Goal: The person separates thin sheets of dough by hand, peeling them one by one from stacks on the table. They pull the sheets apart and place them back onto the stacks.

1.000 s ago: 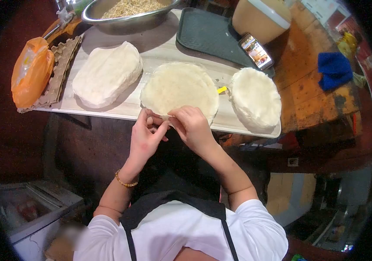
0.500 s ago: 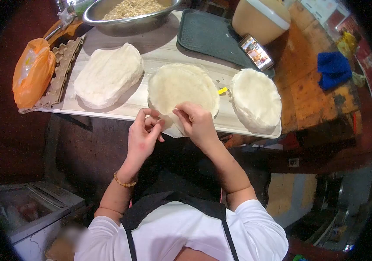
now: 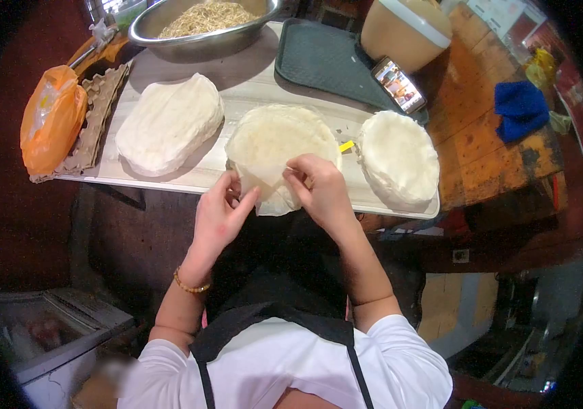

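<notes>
Thin round wrapper sheets lie in a middle stack (image 3: 278, 133) at the table's front edge. A translucent wrapper (image 3: 267, 176) at its near side is lifted between my hands. My right hand (image 3: 318, 187) pinches its edge between thumb and fingertips. My left hand (image 3: 223, 211) is at the stack's near left, fingers curled in and holding the wrapper's left side. Loose sheet edges droop over the table edge beneath my hands. A second wrapper stack (image 3: 169, 126) sits to the left, and a third stack (image 3: 398, 157) to the right.
Behind are a steel bowl (image 3: 169, 42) of shredded filling, a dark tray (image 3: 325, 61), a propped phone (image 3: 398, 85) and a beige container (image 3: 404, 31). An orange bag (image 3: 49, 126) and egg carton (image 3: 97, 112) lie left. A blue cloth (image 3: 522, 109) is at right.
My right hand has moved slightly right and up, away from my left, with the wrapper's edge. More of the sheet is now lifted and stretched between my hands.
</notes>
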`<state>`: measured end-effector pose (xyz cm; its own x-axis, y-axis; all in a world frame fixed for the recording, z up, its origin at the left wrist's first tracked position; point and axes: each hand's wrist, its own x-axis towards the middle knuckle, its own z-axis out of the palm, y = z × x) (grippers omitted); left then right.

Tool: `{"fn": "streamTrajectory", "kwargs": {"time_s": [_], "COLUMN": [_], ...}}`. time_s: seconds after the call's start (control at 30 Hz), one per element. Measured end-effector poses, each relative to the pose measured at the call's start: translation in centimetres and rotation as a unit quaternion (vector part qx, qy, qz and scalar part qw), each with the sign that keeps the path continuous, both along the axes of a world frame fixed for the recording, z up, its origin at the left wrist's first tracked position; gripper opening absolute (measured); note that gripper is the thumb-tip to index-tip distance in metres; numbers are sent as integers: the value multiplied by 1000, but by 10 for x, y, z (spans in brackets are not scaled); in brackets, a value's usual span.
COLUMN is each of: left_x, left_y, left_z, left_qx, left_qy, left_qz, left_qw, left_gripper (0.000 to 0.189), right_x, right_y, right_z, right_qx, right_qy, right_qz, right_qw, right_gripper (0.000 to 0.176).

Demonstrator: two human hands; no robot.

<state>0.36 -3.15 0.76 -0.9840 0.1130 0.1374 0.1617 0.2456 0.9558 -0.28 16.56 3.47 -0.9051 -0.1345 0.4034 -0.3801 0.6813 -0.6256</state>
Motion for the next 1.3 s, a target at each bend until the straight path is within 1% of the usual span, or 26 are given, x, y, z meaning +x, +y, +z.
{"fn": "streamTrajectory", "kwargs": {"time_s": [0.03,0.1,0.13,0.2,0.3,0.33,0.37,0.4,0.43,0.5,0.57,0.67,0.73,0.77,0.83,0.87,0.9,0.93,0.97,1.0,1.07,1.1,1.17,1.2,1.27,1.3], "left_x": [-4,-14,-17,-21,-21,-19,-19,-20,-20,-21,-22,-19,-12,-12,-10,-7,-6,-5,-4,-3,-2,-4,-8,-10,-13,-14], "left_y": [0,2,3,5,5,5,3,0,-2,-6,-4,-1,2,2,2,1,2,3,4,2,-1,-3,-8,-9,-10,-12], "left_z": [5,7,7,4,7,8,6,3,0,-1,-1,2,11,8,6,8,13,17,21,28,43,41,34,30,22,20], "left_qx": [-79,-92,-106,-100,-94,-94,-95,-77,-59,-52,-45,-35,29,28,59,46,45,16,-12,-13,-86,-86,-111,-111,-95,-94], "left_qy": [36,54,72,83,96,96,97,102,107,100,95,106,154,154,134,128,130,118,107,107,50,51,86,87,116,117], "left_qz": [25,43,61,56,55,56,58,73,87,95,99,103,47,47,-62,-76,-77,-32,15,16,19,19,-2,-2,44,44], "left_qw": [996,993,990,990,989,989,989,989,989,989,990,988,987,987,987,988,988,992,994,994,995,995,990,990,988,988], "left_gripper": [24,24,24,23,22,22,22,22,22,21,19,13,9,9,7,9,9,9,15,15,32,32,40,40,37,37], "right_x": [-1,-5,-8,-16,-26,-27,-27,-28,-28,-27,-23,-19,-18,-20,-24,-24,-24,-24,-24,-23,-22,-22,-23,-25,-27,-26], "right_y": [-2,-9,-15,-24,-27,-27,-25,-22,-18,-9,-6,-1,4,1,-8,-11,-13,-15,-18,-22,-25,-24,-22,-18,-11,-8], "right_z": [1,2,3,4,3,3,4,5,7,9,8,8,9,9,7,7,8,8,8,6,6,8,9,11,13,14], "right_qx": [1,47,46,51,59,58,32,6,6,-49,-41,-26,-19,-20,-39,-40,-17,6,5,24,43,45,46,35,12,13], "right_qy": [2,77,78,130,152,153,150,147,148,77,83,97,62,61,138,138,103,68,69,79,89,84,80,83,88,89], "right_qz": [0,23,21,9,21,22,14,5,6,-64,-74,-91,-27,-27,32,31,60,89,90,98,107,96,84,58,5,5], "right_qw": [1000,996,996,990,986,986,988,989,989,994,993,991,998,998,989,989,993,994,994,992,989,991,992,994,996,996], "right_gripper": [14,16,16,16,15,15,14,14,14,16,17,20,16,16,14,14,14,15,15,15,14,12,11,9,7,7]}}
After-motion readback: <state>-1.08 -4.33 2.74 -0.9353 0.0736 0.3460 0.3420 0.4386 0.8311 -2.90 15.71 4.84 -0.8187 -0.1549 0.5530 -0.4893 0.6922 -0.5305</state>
